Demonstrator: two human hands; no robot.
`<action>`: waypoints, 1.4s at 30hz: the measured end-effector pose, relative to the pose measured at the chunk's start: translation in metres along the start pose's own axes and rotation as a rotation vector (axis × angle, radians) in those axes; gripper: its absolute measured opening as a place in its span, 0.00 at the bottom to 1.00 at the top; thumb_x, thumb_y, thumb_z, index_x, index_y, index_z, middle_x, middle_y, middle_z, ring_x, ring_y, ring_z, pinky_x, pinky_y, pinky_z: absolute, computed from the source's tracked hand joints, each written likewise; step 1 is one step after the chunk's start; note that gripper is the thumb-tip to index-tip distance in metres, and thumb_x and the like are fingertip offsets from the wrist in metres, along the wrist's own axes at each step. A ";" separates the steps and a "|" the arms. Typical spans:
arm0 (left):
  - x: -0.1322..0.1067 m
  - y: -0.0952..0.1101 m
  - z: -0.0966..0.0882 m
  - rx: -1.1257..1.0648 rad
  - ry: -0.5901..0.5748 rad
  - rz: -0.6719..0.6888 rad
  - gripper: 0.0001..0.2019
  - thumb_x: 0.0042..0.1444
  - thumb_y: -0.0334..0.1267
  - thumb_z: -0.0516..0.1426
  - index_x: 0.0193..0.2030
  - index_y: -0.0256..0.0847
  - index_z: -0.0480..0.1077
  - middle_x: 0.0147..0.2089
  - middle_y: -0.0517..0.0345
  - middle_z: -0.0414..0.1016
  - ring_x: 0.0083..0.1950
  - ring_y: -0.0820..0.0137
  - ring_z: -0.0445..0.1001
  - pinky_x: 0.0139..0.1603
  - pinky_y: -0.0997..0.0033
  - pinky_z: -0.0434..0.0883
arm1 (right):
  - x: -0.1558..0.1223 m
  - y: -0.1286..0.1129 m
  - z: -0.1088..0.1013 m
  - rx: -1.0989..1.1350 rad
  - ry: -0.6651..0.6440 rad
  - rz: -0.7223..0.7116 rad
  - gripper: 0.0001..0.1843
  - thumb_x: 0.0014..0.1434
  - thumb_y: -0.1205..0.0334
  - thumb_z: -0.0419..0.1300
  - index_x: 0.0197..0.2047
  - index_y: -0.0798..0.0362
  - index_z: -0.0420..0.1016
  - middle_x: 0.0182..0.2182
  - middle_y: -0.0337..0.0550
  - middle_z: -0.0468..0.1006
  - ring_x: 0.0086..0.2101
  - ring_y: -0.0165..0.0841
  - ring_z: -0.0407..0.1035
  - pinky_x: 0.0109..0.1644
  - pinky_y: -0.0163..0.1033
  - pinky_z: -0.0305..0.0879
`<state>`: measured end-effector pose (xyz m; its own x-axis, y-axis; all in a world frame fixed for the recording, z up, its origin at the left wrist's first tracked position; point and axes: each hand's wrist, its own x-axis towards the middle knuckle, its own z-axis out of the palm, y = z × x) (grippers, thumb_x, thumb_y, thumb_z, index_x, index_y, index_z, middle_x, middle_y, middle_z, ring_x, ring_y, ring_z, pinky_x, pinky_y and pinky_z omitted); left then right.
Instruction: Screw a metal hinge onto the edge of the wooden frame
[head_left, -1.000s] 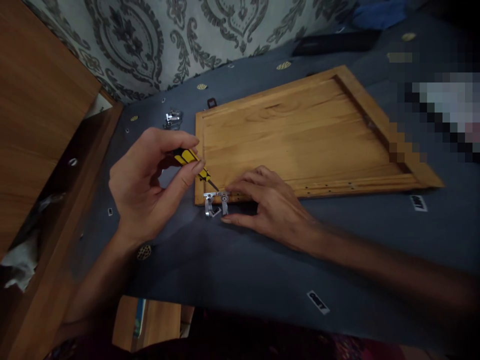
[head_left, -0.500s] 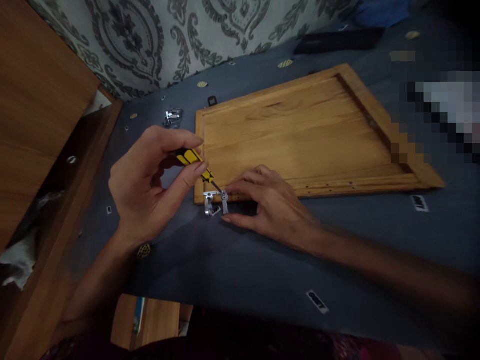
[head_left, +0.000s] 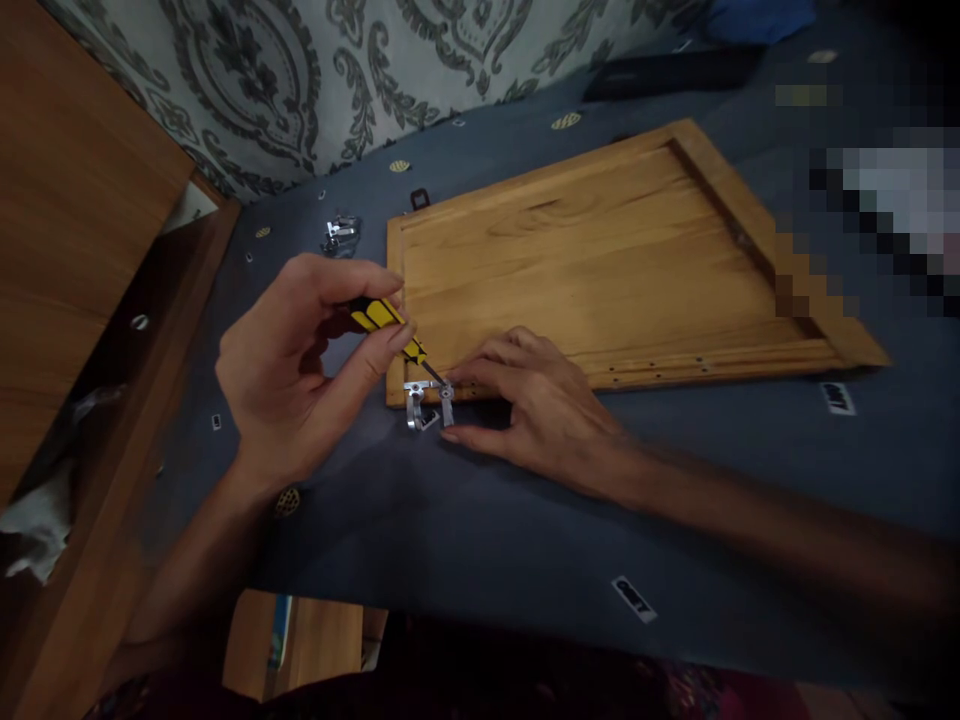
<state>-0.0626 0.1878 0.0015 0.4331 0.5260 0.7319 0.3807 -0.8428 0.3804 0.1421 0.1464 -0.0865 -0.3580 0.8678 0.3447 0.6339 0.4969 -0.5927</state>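
Note:
My left hand (head_left: 300,365) is closed round the yellow and black handle of a screwdriver (head_left: 386,322). The screwdriver slants down to the right, and its tip meets a silver metal hinge (head_left: 448,402) at the near left edge of a framed wooden panel (head_left: 570,260). My right hand (head_left: 536,410) pinches that hinge from the right, fingertips on the panel side and thumb at its near end. Just left of it a second metal hinge (head_left: 415,402) sits at the panel's corner.
More metal hinges (head_left: 341,232) lie beyond my left hand on the dark blue patterned sheet (head_left: 450,560). A wooden cabinet (head_left: 82,200) stands at the left. At the back lie a long black object (head_left: 671,75) and a blue cloth (head_left: 761,20), near a patterned curtain (head_left: 390,60). The right side is pixelated.
The view has shifted very slightly. Both hands, the screwdriver and the hinge hold nearly the same positions as before.

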 end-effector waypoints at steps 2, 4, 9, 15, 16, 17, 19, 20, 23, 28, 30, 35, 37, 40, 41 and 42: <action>0.001 -0.003 -0.001 -0.007 -0.011 0.017 0.15 0.63 0.30 0.66 0.53 0.52 0.77 0.43 0.65 0.79 0.43 0.70 0.83 0.41 0.69 0.84 | 0.000 0.000 0.000 -0.003 0.001 0.004 0.18 0.58 0.51 0.73 0.46 0.53 0.81 0.43 0.49 0.82 0.46 0.46 0.70 0.50 0.49 0.65; 0.003 -0.006 -0.002 -0.014 -0.043 0.095 0.17 0.62 0.29 0.67 0.54 0.52 0.77 0.43 0.64 0.80 0.42 0.70 0.83 0.39 0.69 0.83 | 0.000 0.000 0.000 -0.008 0.005 0.003 0.18 0.58 0.50 0.73 0.46 0.53 0.81 0.43 0.48 0.82 0.46 0.46 0.70 0.50 0.49 0.65; 0.008 -0.006 -0.006 -0.011 -0.095 0.161 0.11 0.62 0.36 0.68 0.50 0.52 0.78 0.42 0.64 0.83 0.39 0.66 0.84 0.39 0.65 0.83 | 0.001 0.002 0.003 -0.012 0.019 -0.008 0.20 0.57 0.48 0.74 0.46 0.54 0.82 0.41 0.49 0.82 0.45 0.46 0.70 0.49 0.50 0.66; 0.009 -0.001 -0.007 0.014 -0.150 0.196 0.10 0.61 0.36 0.67 0.48 0.55 0.78 0.40 0.65 0.84 0.41 0.65 0.84 0.41 0.64 0.82 | 0.000 0.002 0.004 -0.017 0.013 -0.004 0.20 0.58 0.48 0.73 0.47 0.53 0.82 0.42 0.49 0.81 0.46 0.47 0.70 0.50 0.51 0.66; 0.009 -0.002 -0.007 0.019 -0.156 0.183 0.10 0.62 0.37 0.67 0.48 0.55 0.78 0.40 0.65 0.84 0.41 0.66 0.84 0.42 0.64 0.82 | 0.000 0.002 0.004 -0.015 0.009 -0.003 0.21 0.58 0.48 0.73 0.47 0.54 0.82 0.42 0.50 0.81 0.46 0.47 0.70 0.50 0.51 0.66; 0.008 -0.002 -0.007 0.029 -0.156 0.164 0.10 0.63 0.37 0.67 0.49 0.54 0.77 0.40 0.66 0.83 0.41 0.66 0.84 0.43 0.64 0.82 | 0.000 0.002 0.004 -0.015 0.007 -0.001 0.21 0.58 0.48 0.73 0.47 0.54 0.82 0.42 0.50 0.81 0.46 0.47 0.70 0.50 0.51 0.66; 0.007 -0.003 -0.006 0.054 -0.142 0.129 0.09 0.65 0.39 0.65 0.50 0.53 0.76 0.41 0.65 0.82 0.41 0.68 0.83 0.44 0.65 0.81 | 0.000 0.002 0.004 -0.017 0.009 0.000 0.21 0.58 0.47 0.73 0.46 0.55 0.82 0.42 0.50 0.81 0.45 0.47 0.70 0.49 0.50 0.65; 0.005 -0.004 -0.006 0.064 -0.130 0.116 0.08 0.66 0.40 0.65 0.51 0.52 0.76 0.42 0.64 0.82 0.42 0.68 0.83 0.44 0.65 0.81 | 0.000 0.002 0.004 -0.017 0.009 -0.003 0.21 0.58 0.47 0.72 0.46 0.54 0.81 0.42 0.50 0.81 0.45 0.47 0.70 0.49 0.50 0.65; 0.002 -0.004 -0.003 0.100 -0.065 0.099 0.09 0.65 0.44 0.65 0.51 0.52 0.76 0.44 0.61 0.80 0.44 0.66 0.82 0.41 0.66 0.81 | 0.001 0.003 0.004 -0.023 0.006 -0.007 0.19 0.59 0.48 0.71 0.46 0.53 0.81 0.42 0.49 0.81 0.45 0.46 0.70 0.50 0.49 0.65; 0.002 0.000 0.003 0.189 0.016 0.136 0.10 0.62 0.39 0.68 0.50 0.54 0.77 0.40 0.65 0.80 0.40 0.67 0.80 0.39 0.62 0.82 | 0.001 0.003 0.003 -0.034 0.002 -0.003 0.20 0.59 0.47 0.71 0.45 0.54 0.81 0.42 0.48 0.80 0.45 0.45 0.69 0.49 0.49 0.64; 0.002 0.001 0.005 0.152 0.031 0.154 0.11 0.62 0.38 0.68 0.50 0.53 0.78 0.38 0.66 0.80 0.37 0.68 0.80 0.36 0.63 0.81 | 0.001 0.002 0.003 -0.027 0.000 0.003 0.20 0.59 0.47 0.71 0.45 0.54 0.81 0.41 0.49 0.80 0.45 0.45 0.69 0.49 0.48 0.64; -0.001 0.005 0.006 0.048 0.094 0.012 0.15 0.59 0.38 0.69 0.52 0.57 0.78 0.43 0.64 0.82 0.39 0.65 0.82 0.32 0.59 0.81 | 0.002 0.001 0.002 -0.021 -0.018 0.020 0.20 0.60 0.47 0.70 0.46 0.54 0.82 0.42 0.50 0.81 0.46 0.46 0.70 0.51 0.50 0.64; -0.002 0.006 0.005 0.025 0.076 -0.058 0.18 0.59 0.38 0.69 0.54 0.60 0.77 0.46 0.64 0.82 0.42 0.63 0.83 0.35 0.57 0.81 | 0.002 0.000 0.002 -0.027 -0.018 0.024 0.20 0.60 0.47 0.71 0.47 0.54 0.82 0.42 0.50 0.81 0.46 0.46 0.70 0.51 0.50 0.65; 0.002 0.000 0.002 -0.083 0.016 -0.004 0.19 0.60 0.38 0.69 0.56 0.59 0.77 0.47 0.64 0.81 0.42 0.66 0.84 0.37 0.62 0.83 | 0.002 0.000 0.002 -0.039 -0.027 0.031 0.20 0.59 0.47 0.71 0.47 0.55 0.82 0.43 0.50 0.81 0.47 0.47 0.70 0.52 0.51 0.66; 0.004 -0.004 0.000 -0.127 -0.021 0.038 0.21 0.59 0.38 0.70 0.57 0.57 0.76 0.48 0.64 0.80 0.43 0.66 0.84 0.38 0.64 0.83 | 0.002 0.000 0.002 -0.042 -0.030 0.031 0.21 0.59 0.47 0.71 0.47 0.55 0.82 0.43 0.50 0.81 0.47 0.47 0.70 0.52 0.52 0.66; 0.007 -0.010 -0.001 -0.168 -0.072 0.084 0.23 0.57 0.38 0.71 0.58 0.56 0.76 0.49 0.64 0.80 0.43 0.66 0.85 0.38 0.67 0.84 | 0.002 -0.001 0.001 -0.043 -0.032 0.031 0.21 0.60 0.47 0.71 0.47 0.55 0.82 0.42 0.50 0.80 0.47 0.48 0.70 0.52 0.52 0.66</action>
<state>-0.0644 0.1994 0.0039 0.5172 0.4544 0.7253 0.2018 -0.8883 0.4126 0.1397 0.1480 -0.0862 -0.3589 0.8827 0.3033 0.6733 0.4699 -0.5708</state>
